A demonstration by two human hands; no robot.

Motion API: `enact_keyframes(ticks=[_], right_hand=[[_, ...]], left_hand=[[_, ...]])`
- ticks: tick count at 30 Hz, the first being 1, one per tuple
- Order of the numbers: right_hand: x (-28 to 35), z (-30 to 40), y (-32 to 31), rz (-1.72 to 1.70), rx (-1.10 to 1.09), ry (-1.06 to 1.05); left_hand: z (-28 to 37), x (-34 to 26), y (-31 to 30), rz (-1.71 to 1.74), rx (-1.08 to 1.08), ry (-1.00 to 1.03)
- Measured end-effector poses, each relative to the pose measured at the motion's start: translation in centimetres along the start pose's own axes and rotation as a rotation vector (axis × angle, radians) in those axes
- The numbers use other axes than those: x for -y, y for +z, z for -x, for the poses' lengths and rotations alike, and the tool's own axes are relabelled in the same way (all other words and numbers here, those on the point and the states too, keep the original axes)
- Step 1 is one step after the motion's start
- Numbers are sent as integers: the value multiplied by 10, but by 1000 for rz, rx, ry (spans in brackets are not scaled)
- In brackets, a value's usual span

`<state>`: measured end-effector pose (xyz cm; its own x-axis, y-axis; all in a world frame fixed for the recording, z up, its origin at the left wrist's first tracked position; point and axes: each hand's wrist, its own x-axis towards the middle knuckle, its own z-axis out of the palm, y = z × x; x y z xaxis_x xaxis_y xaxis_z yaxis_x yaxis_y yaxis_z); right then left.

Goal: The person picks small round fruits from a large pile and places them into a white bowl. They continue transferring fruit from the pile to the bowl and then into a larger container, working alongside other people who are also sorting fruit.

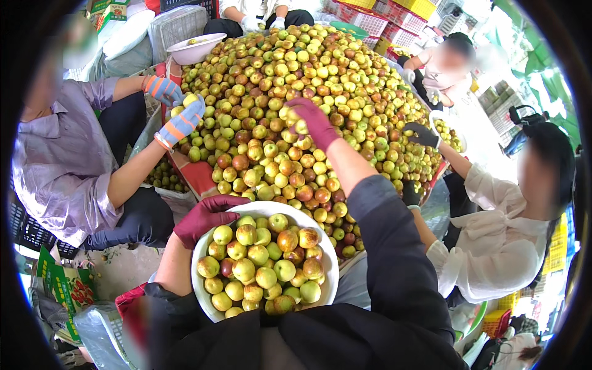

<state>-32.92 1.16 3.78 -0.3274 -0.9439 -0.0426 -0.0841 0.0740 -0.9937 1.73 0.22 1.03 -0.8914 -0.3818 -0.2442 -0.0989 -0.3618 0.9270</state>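
Note:
A white bowl point(331, 263) full of green, yellow and brown-blotched jujubes point(259, 255) rests close against my body. My left hand point(206, 219), in a maroon glove, grips the bowl's upper left rim, with thumb and fingers reaching over the edge. Beyond the bowl rises a large heap of jujubes point(273, 152). My right hand point(317, 124), gloved in the same maroon, is over the middle of this heap. Its fingers curl around a few yellow-green jujubes point(296, 121); the palm side is partly hidden.
At left, a person's striped gloves point(182, 122) hold jujubes. On the right, a person's dark glove point(423, 135) touches the heap. Two more people sit at the far side. A pinkish-white basin point(196, 48), a green basin point(349, 30) and stacked crates point(360, 21) stand around the heap.

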Motion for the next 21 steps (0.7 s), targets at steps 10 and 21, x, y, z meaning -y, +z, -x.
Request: enact_keyframes(ticks=[10, 21], right_hand=[[-4, -63, -132, 1138, -594, 24], [0, -98, -96, 1613, -432, 491]], left_hand=[[-2, 5, -5, -124, 21, 50], [-2, 2, 5, -156, -70, 29]])
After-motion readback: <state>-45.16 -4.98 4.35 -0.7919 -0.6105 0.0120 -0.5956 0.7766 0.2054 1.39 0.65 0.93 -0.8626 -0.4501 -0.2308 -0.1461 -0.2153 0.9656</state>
